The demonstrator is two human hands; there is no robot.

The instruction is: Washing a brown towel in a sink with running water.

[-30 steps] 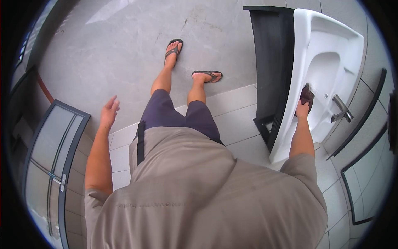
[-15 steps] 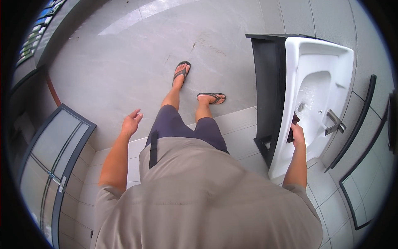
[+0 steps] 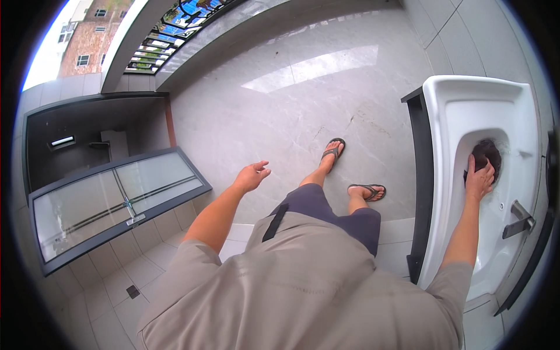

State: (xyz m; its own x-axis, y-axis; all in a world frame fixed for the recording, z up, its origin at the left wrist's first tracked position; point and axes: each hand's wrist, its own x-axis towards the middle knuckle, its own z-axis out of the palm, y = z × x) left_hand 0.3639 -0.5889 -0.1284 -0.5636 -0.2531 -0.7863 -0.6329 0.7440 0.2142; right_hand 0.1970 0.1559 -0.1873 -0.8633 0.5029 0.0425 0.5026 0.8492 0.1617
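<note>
My right hand (image 3: 479,179) reaches down into the basin of the white washbasin (image 3: 446,116) on the right. Its fingers are closed on a dark brown, wet-looking cloth (image 3: 487,156), which lies against the bottom of the bowl and hides the drain. A grey metal faucet (image 3: 519,221) stands at the basin's right side, close to my right forearm. In mid-air over the floor hangs my left hand (image 3: 254,176), holding nothing, its fingers loosely bent and partly apart.
A dark cabinet (image 3: 421,169) supports the washbasin. At left, a framed frosted-glass door (image 3: 87,204) stands ajar beside a dark doorway. Ahead lies the grey floor (image 3: 280,122), with a patterned railing (image 3: 175,35) beyond it. A small floor drain (image 3: 133,291) is at lower left.
My right hand has carried the cloth from the washbasin's near edge into the bowl, spreading it over the drain. The view has swung left, bringing the door and railing further in.
</note>
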